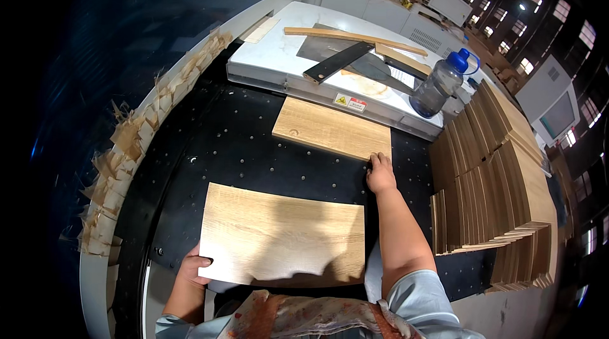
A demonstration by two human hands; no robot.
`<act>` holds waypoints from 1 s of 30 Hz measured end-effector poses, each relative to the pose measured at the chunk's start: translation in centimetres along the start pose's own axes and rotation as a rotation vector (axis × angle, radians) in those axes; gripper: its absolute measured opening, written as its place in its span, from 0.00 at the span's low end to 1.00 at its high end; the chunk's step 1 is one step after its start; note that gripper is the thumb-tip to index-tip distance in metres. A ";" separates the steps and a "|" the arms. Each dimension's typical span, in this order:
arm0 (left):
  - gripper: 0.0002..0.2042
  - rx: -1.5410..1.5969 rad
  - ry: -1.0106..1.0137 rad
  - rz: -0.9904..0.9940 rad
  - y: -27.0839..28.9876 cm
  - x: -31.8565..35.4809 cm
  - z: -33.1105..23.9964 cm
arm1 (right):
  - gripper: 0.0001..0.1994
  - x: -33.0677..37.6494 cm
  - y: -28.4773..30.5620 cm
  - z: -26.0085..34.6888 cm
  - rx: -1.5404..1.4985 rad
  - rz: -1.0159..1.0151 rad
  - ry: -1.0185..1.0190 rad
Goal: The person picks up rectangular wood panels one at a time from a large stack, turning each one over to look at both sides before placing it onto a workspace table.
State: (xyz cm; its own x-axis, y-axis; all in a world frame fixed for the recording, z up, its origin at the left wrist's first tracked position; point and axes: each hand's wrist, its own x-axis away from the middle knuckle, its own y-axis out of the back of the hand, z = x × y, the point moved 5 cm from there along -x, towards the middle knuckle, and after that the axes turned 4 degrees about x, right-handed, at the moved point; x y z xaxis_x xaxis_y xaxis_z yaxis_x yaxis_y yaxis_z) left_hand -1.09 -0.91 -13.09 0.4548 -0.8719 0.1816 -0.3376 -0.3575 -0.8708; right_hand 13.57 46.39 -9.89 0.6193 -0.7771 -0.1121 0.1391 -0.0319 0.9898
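Note:
Two light wood-grain boards lie over the black table. The near board is the larger and sits close to my body, partly shaded. My left hand grips its lower left edge, thumb on top and the other fingers underneath. Farther off, a narrower board lies along the front of the white machine ledge. My right arm reaches out, and my right hand is closed on that board's near right corner, fingertips bent over the edge. What the right thumb does is hidden.
The black table is dotted with small round studs. Tall stacks of brown boards stand on the right. On the white ledge are wood strips, a black bar and a blue-capped bottle. Frayed tape scraps line the left panel.

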 end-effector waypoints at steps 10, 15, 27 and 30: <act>0.35 0.125 -0.224 0.084 -0.2 1.2 -1.7 | 0.22 9.4 1.2 -1.2 -0.271 -0.134 0.237; 0.33 0.121 -0.277 0.250 -3.5 -1.0 -2.8 | 0.20 17.5 1.3 -2.0 -0.545 -0.140 0.255; 0.34 0.036 -0.253 0.313 -7.7 -2.5 -1.9 | 0.18 35.3 4.4 -4.9 -0.617 -0.045 0.193; 0.35 0.027 -0.224 0.320 -8.9 -3.3 -1.3 | 0.18 36.1 4.0 -4.9 -0.691 -0.040 0.206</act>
State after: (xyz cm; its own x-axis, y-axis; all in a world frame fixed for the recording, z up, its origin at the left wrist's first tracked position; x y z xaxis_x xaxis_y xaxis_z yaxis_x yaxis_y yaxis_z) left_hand -0.69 4.73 -5.33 0.4995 -0.8422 -0.2032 -0.4715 -0.0675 -0.8793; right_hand 40.26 21.24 -10.43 0.7271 -0.6472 -0.2293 0.5797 0.3997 0.7100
